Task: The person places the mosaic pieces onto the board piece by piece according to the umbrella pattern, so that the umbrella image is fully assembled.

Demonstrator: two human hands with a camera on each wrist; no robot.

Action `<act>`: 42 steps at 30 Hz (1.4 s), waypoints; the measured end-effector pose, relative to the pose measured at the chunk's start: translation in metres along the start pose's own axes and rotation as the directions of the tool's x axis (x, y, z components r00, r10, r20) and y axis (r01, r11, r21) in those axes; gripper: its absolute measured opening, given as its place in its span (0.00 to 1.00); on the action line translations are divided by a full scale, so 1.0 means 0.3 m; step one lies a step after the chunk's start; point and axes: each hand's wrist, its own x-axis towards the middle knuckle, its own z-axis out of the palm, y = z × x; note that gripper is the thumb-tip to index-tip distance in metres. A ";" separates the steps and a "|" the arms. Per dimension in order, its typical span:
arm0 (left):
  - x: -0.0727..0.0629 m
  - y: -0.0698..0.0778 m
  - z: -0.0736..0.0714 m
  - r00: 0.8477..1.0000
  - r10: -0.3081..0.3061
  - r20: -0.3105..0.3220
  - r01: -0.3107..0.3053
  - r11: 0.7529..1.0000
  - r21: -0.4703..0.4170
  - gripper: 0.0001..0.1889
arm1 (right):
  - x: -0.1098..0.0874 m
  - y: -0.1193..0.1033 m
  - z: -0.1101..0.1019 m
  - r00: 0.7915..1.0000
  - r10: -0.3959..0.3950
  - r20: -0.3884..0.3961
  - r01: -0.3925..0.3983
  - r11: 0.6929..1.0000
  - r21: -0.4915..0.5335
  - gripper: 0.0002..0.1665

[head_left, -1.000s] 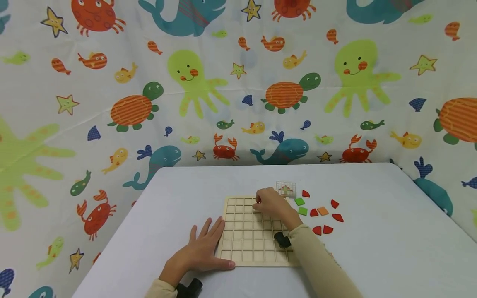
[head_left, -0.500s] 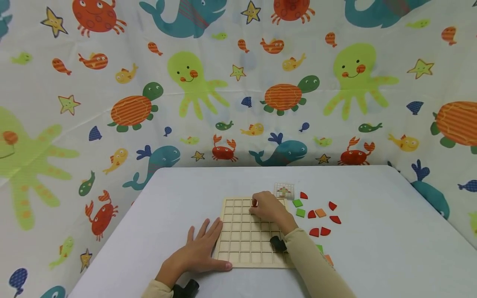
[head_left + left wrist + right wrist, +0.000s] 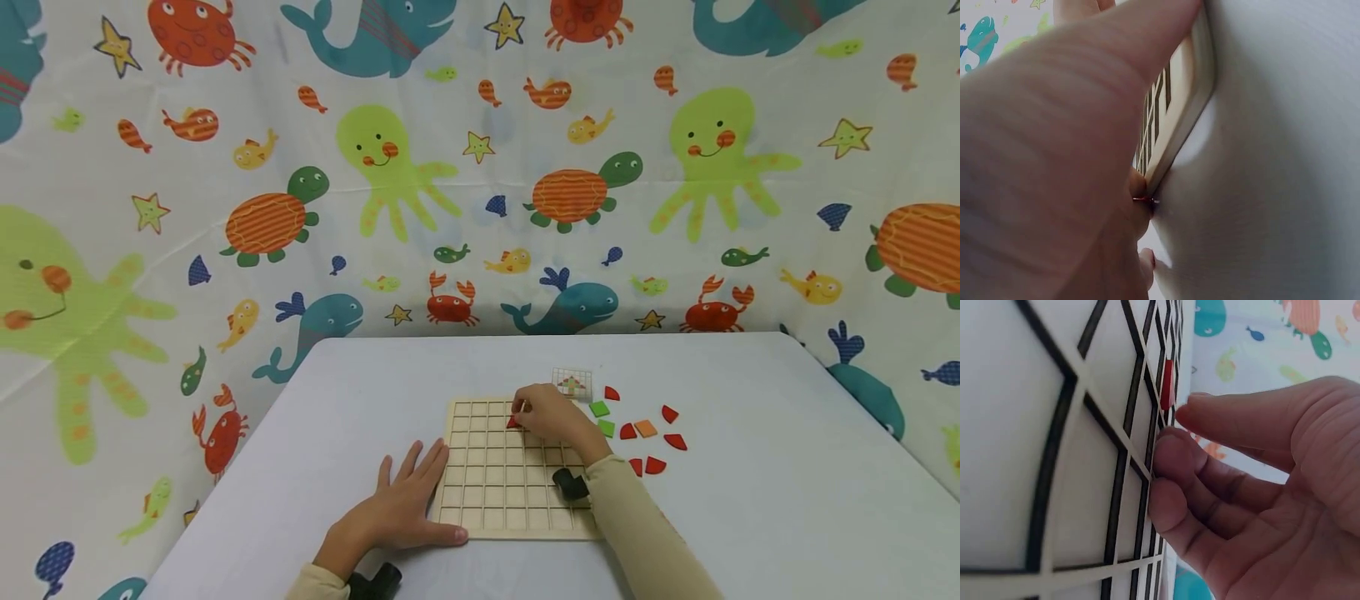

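Note:
A pale wooden grid board (image 3: 483,496) lies on the table. My left hand (image 3: 397,508) rests spread at its left side, fingertips on the left edge and thumb along the near corner. In the left wrist view that hand (image 3: 1054,144) covers part of the board's thick edge (image 3: 1191,94). Over the upper part of the board is my right hand (image 3: 551,414), its fingers bent. A small red piece (image 3: 513,422) sits in a grid cell by the thumb. Seen from the right wrist, the red piece (image 3: 1167,384) lies just past the thumb tip, and the other fingertips (image 3: 1169,503) touch the board.
Right of the board lie several red quarter-round pieces (image 3: 675,442), green squares (image 3: 599,409) and an orange square (image 3: 646,428). A small patterned grid card (image 3: 572,382) lies behind the board. Behind the white table (image 3: 787,467) hangs a sea-animal cloth (image 3: 480,200).
The red piece, earlier between the right fingers, now shows in a cell a little nearer. My right hand has shifted slightly right; the left hand stays on the board's edge.

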 end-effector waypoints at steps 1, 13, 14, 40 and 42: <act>0.001 0.001 0.000 1.000 -0.001 0.000 0.001 1.000 0.001 0.68 | -0.002 0.003 -0.004 1.000 -0.009 0.002 0.009 1.000 0.001 0.04; 0.011 0.008 0.002 1.000 0.016 -0.007 -0.016 1.000 -0.001 0.67 | 0.007 0.000 -0.001 0.997 0.064 0.039 -0.062 0.998 -0.033 0.08; 0.011 0.009 0.002 1.000 0.014 -0.006 -0.014 1.000 -0.001 0.67 | 0.007 -0.002 -0.001 0.997 0.073 0.040 -0.072 0.997 -0.035 0.09; 0.006 0.019 0.016 1.000 0.005 -0.029 -0.005 1.000 0.000 0.68 | -0.219 0.065 -0.344 0.984 0.138 -0.115 -0.133 0.990 0.051 0.35; 0.004 0.015 0.010 0.999 0.010 -0.031 -0.011 1.000 -0.009 0.68 | -0.235 0.080 -0.370 0.978 0.163 -0.131 -0.158 0.986 0.048 0.36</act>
